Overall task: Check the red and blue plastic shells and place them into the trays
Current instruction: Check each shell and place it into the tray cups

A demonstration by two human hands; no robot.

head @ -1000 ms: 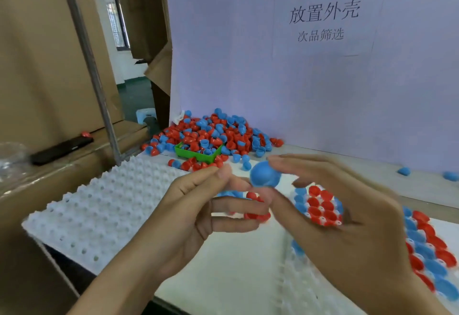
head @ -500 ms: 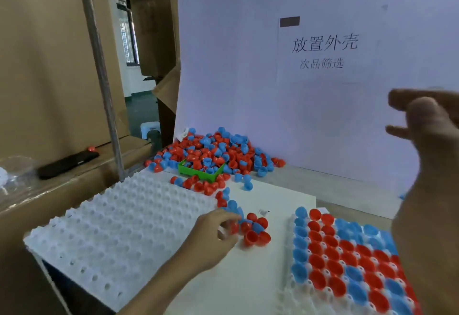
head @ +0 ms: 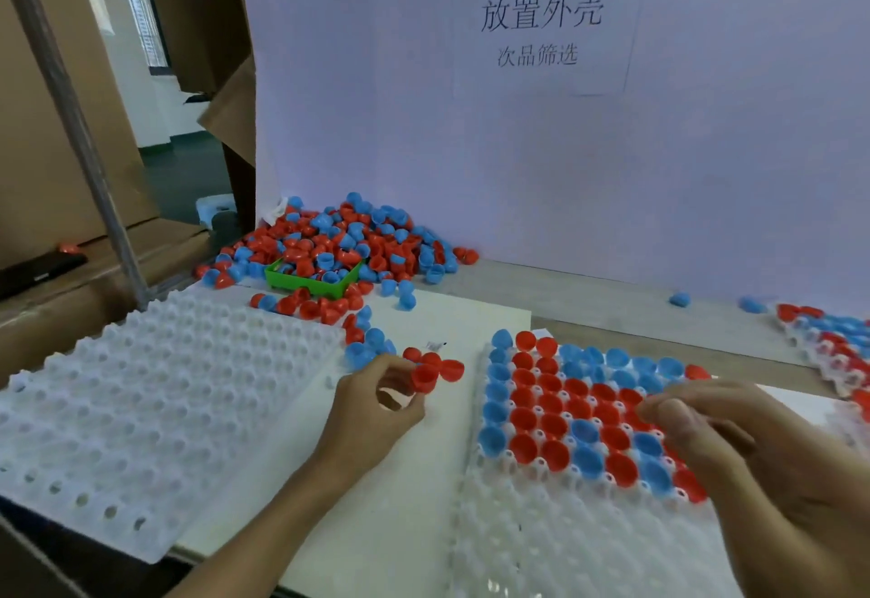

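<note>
Red shell (head: 425,378): pinched between thumb and fingertips of the left hand (head: 372,414), just above the white board (head: 405,494). Its open mouth faces down and toward the camera; domed end points up and away. No marked long axis, a short cup form.

Just beyond the left fingertips, three more loose red shells (head: 440,364) lie on the board, touching or nearly touching the held one. Further out from the hand and to its left, a trail of red and blue shells (head: 362,338) leads back to the big mixed pile (head: 339,244) against the white backdrop (head: 518,150); a green tray (head: 287,279) sits at the near edge of that pile, partly filled.

Right hand (head: 734,442): fingers loosely curled, tips bunched over the filled tray (head: 518,527). Cannot tell whether it holds anything; blurred. Under and left of it, shells sit in the tray's sockets, open mouths up, blue column nearest the left hand, red and blue mixed under the right fingers. The rows nearest the camera are bare sockets.

Left of the left hand: empty white tray (head: 141,409), sockets unfilled. Far right beyond the right hand: another tray with shells (head: 828,338), and two stray blue shells (head: 680,299) on the bench.

Printed paper sign (head: 541,22) hangs on the backdrop.
</note>
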